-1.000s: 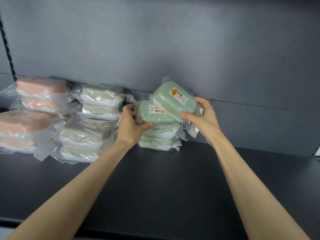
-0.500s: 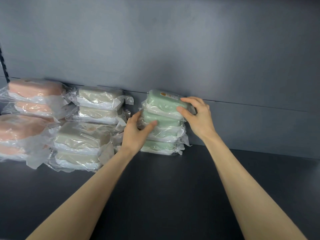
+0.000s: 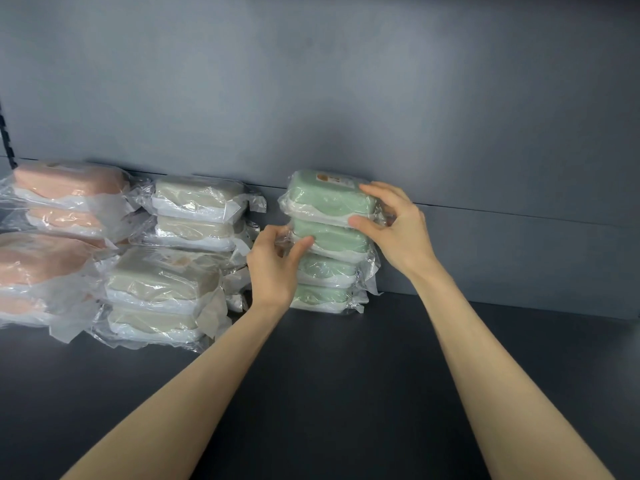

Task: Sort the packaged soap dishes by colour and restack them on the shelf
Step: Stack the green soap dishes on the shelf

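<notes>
Gripping the top green package [image 3: 325, 199] of the green stack [image 3: 327, 268], the right hand [image 3: 401, 233] lays its thumb on the near edge and curls its fingers [image 3: 381, 192] over the right end, so its grip is closed round that package. The left hand [image 3: 273, 271] is lower, at the stack's left side. Its thumb rests on the front of the second green package [image 3: 339, 239] and its fingers curl in at the left end, where the clear wrap bunches. That grip is narrow and holds the end of the second package.

The green stack is four packages high and stands toward the back of the dark shelf [image 3: 329, 393], close against the grey back panel [image 3: 346, 98]. Each package shows a green lid over a white base inside clear plastic. The top one carries an orange and white label [image 3: 329, 177] near its far edge.

Just left of the green stack stands a back beige stack [image 3: 197, 206] of two packages, with a front beige stack [image 3: 156, 289] of two nearer the camera. Further left are a back pink stack [image 3: 65, 188] and a front pink stack [image 3: 38, 265], the latter cut off by the picture's left edge. Loose wrap from neighbouring stacks overlaps. A black slotted upright [image 3: 5, 133] runs up the far left. Both bare forearms reach in from the bottom edge.
</notes>
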Motion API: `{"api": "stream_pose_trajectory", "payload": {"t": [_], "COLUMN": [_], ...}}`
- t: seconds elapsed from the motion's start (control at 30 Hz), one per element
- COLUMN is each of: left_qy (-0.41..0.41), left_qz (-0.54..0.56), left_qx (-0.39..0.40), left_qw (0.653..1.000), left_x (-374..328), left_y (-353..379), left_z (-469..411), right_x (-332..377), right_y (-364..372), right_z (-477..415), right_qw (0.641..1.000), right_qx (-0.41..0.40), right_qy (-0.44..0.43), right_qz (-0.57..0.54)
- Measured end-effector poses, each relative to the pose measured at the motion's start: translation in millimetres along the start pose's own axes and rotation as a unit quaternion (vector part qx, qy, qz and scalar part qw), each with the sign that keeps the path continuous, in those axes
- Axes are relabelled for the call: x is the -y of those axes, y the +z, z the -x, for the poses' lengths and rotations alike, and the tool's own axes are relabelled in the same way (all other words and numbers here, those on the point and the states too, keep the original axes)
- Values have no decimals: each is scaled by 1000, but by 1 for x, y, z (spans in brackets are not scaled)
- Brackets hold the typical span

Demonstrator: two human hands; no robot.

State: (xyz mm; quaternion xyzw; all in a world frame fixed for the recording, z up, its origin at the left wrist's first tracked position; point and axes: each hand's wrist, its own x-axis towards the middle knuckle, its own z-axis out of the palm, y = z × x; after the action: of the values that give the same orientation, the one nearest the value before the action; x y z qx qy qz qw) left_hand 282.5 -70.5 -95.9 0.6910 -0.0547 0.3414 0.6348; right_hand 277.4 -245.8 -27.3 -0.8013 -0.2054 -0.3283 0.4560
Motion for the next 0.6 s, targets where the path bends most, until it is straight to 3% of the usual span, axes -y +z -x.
{"api": "stream_pose_trajectory", "payload": {"t": [0.27,0.37,0.6], "left_qy": [-1,-23,-41], "left_qz": [-121,-114,-83], "left_qx": [4,16,50], "left_qw": [993,993,994], "left_x": [14,17,16], "left_y": [-4,-4,-6], "left_z": [0,-3,-7], "right_x": [-12,-9,-7], "right_y": [9,10,16], "right_z": [4,-2,-3], "right_qw": [996,990,994], "right_qx": [34,33,26], "right_qy": [60,45,23], "right_qz": [63,130,100]}}
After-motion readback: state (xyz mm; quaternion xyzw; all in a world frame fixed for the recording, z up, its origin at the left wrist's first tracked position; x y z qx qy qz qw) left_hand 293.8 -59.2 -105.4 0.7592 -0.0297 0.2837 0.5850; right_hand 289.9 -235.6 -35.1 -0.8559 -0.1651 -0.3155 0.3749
